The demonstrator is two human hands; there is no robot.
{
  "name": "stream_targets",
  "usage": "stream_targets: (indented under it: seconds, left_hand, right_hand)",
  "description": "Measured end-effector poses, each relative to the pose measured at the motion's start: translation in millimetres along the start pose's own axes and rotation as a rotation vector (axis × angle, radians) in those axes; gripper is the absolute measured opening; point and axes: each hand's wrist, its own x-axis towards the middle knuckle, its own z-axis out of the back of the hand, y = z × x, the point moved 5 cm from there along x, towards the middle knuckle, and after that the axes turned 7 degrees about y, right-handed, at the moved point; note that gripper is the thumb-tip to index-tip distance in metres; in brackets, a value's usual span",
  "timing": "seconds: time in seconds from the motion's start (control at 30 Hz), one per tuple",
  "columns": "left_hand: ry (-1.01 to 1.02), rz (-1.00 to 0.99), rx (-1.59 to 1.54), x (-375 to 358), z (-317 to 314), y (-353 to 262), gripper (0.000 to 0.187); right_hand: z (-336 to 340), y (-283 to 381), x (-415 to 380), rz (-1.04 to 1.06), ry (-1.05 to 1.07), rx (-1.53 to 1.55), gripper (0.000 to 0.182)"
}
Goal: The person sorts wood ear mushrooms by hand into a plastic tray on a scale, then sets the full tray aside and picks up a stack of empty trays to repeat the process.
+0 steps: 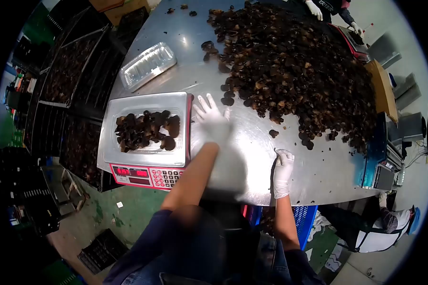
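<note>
My left hand [212,118], in a white glove, reaches over the metal table with its fingers spread, holding nothing. It is close to the right edge of a digital scale [145,178] with a red keypad panel and lit red digits. On the scale's plate lies a clear plastic tray [152,148] filled with dark brown mushroom-like pieces [145,129]. Lower right, my gloved right hand [284,172] is by the table's near edge with its fingers curled in. Whatever those fingers may hold is hidden.
A large heap of the dark pieces [290,71] covers the table's [257,175] far right. Behind the scale lies another clear tray [148,65]. Black crates [73,66] stand at left, a blue crate [305,221] below the edge. Co-workers [390,230] are at right and at the far end.
</note>
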Motion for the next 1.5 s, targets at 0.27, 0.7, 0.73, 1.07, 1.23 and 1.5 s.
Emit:
stream_targets:
  seconds: [0.27,0.7,0.73,1.07,1.23,1.5]
  left_hand:
    - [0.199,-0.528,-0.061,-34,-48,-29,0.077]
    - [-0.041,-0.609,-0.157,1,-31,-112,0.077]
    - [-0.004,-0.633,-0.12,6,-30,-122,0.077]
    - [0.151,-0.769,-0.109,-52,-15,-90,0.011]
    - [0.202,-0.817,-0.195,-106,-8,-54,0.027]
    - [0.139,-0.655,-0.16,-84,-25,-88,0.033]
  right_hand:
    - [40,-44,12,-0.29,-0.039,0.234,0.019]
    - [-2,35,161,0.147,0.069,-0.247,0.068]
    - [-6,36,173,0.155,0.091,-0.302,0.064]
    - [24,-6,93,0.312,0.133,0.003,0.022]
    - [30,-6,63,0.212,0.256,-0.016,0.054]
    - [-22,-3,76,0.261,0.366,-0.229,0.062]
